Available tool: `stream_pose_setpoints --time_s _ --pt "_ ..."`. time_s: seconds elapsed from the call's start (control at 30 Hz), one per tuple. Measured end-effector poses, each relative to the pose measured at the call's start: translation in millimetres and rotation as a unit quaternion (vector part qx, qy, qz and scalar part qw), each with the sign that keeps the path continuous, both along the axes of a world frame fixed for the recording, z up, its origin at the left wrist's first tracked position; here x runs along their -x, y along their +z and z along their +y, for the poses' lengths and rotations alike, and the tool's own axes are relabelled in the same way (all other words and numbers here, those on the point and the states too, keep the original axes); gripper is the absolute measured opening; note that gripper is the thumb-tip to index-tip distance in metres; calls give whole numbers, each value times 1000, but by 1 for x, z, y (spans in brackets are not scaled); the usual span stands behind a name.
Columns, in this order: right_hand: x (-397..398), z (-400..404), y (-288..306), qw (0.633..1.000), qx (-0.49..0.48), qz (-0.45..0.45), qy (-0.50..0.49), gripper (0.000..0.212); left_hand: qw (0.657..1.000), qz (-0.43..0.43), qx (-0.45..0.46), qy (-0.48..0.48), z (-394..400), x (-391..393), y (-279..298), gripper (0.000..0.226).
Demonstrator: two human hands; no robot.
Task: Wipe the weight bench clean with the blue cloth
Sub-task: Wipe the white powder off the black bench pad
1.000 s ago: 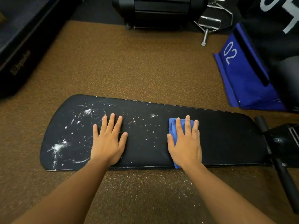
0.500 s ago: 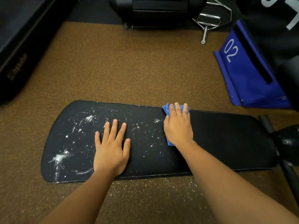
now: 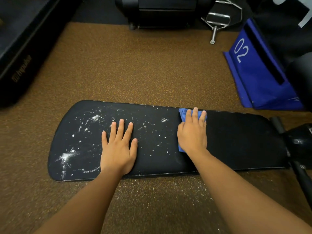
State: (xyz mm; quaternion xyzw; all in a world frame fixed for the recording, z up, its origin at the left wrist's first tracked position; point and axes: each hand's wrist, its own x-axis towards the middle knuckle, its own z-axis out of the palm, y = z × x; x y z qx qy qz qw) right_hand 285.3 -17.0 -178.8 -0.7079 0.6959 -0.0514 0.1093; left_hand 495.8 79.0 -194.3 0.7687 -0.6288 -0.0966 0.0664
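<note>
The black weight bench pad (image 3: 236,141) runs left to right across the view. White powder smears and specks cover its left half, while the right half looks dark and even. My right hand (image 3: 192,134) lies flat with straight fingers on the blue cloth (image 3: 182,114), pressing it to the pad near the far edge. The cloth shows above my fingertips and at the left of my wrist. My left hand (image 3: 118,147) rests flat on the pad, fingers spread, among the white specks.
Brown speckled floor (image 3: 135,68) surrounds the bench, with white dust on it near my arms. A blue block marked 02 (image 3: 253,73) stands at the right. Black equipment (image 3: 162,12) and metal handles (image 3: 217,19) sit at the back, a black case (image 3: 22,48) at the left. Bench frame tubes (image 3: 302,174) at far right.
My right hand slid the blue cloth away from me, from the near side of the pad to its far edge. My left hand stayed flat in the same spot.
</note>
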Motion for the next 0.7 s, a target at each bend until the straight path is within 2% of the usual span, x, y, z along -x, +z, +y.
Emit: stream_pose_setpoints --time_s 0.07,0.17,0.27,0.37,0.47,0.63,0.7 --pt "-14 -7 -1 1000 0 3 4 55 1000 -1 -1 -1 0 0 0 62" --pt "-23 7 -4 998 -9 8 63 57 1000 -1 -1 -3 0 -2 -1 61" --pt "-13 38 -6 992 -7 12 124 58 1000 -1 -1 -4 0 -3 -3 61" --pt "6 62 -8 989 2 24 143 63 1000 3 1 -5 1 -2 -2 61" --pt "14 56 -4 991 -20 21 127 62 1000 6 -1 -4 1 -2 -1 61" --pt "-11 -6 -3 1000 -1 14 20 58 1000 7 -2 -5 -1 -1 0 61" --pt "-29 -16 -3 1000 -9 10 24 57 1000 4 -5 -6 0 -2 0 61"
